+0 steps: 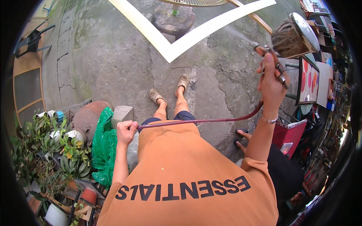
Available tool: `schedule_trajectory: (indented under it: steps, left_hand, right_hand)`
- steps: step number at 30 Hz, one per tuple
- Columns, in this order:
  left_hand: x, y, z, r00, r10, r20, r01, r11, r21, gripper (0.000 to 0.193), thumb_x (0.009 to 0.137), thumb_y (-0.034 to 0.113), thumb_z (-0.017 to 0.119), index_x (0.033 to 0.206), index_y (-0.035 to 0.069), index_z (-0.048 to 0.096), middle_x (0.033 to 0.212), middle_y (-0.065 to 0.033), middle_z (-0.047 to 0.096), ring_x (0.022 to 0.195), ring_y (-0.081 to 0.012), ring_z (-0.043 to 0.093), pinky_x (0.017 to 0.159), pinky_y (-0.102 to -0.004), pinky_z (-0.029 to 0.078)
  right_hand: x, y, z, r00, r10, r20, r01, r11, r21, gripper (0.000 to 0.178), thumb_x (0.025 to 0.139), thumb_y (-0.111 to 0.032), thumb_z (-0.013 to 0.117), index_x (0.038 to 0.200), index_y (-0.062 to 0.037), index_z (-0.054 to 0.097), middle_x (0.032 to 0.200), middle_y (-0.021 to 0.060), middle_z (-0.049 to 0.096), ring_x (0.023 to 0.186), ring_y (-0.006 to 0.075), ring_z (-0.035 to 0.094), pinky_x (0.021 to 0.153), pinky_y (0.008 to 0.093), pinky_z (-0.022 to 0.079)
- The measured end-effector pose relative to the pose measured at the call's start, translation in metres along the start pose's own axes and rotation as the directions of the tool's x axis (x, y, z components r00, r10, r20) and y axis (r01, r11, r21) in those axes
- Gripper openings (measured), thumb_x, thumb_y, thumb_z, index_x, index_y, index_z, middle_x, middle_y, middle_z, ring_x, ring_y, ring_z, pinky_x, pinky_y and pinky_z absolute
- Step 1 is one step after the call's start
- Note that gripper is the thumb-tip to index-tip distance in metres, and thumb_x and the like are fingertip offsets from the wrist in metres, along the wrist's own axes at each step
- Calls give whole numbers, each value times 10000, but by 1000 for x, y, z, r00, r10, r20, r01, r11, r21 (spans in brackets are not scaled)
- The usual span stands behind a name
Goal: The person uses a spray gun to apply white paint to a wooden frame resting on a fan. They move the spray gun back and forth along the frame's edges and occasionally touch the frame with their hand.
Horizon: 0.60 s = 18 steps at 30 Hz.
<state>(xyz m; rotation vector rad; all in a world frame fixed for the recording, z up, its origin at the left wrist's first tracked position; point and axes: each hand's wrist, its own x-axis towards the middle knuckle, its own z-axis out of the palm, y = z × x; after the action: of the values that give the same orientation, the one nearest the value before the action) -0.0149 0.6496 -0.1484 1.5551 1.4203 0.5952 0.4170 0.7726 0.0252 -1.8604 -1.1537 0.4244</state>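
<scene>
My right hand (272, 83) is closed round a spray gun (292, 37) with a paint-stained metal cup, raised at the upper right. A pale mist (240, 34) leaves its nozzle toward the upper left. Ahead of me is a white V-shaped corner of a frame (170, 52), its point facing me and its arms running out of the top of the view. From the gun's handle a dark red hose (203, 121) crosses in front of my waist. At its left end, my left hand (127, 132) grips the hose, with the thumb on top.
A round stone base (173, 19) and part of a wire rack (196, 2) sit beyond the frame's corner. Potted plants (56, 150), a green plastic bag (103, 147) and a concrete block (122, 114) stand left. Another person's feet (243, 138), a red box (289, 135) and a framed picture (308, 81) are right.
</scene>
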Motion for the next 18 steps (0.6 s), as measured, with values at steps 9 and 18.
schedule_trajectory:
  steps: [9, 18]
  left_hand:
    - [1, 10, 33, 1000, 0, -7, 0, 998, -70, 436, 918, 231, 637, 603, -27, 479, 525, -162, 378, 432, -249, 383, 456, -374, 292]
    - [3, 0, 10, 999, -33, -30, 32, 999, -35, 454, 945, 272, 607, 615, -31, 529, 519, -150, 436, 436, -228, 446, 465, -360, 327]
  right_hand:
    - [100, 26, -30, 966, -124, -225, 71, 970, -232, 334, 981, -368, 595, 1063, -92, 763, 652, -4, 615, 433, 41, 437, 390, 205, 335]
    - [28, -24, -16, 987, 156, 45, -152, 984, -88, 313, 985, -316, 599, 1069, -55, 752, 687, -8, 619, 421, 21, 412, 365, 208, 287]
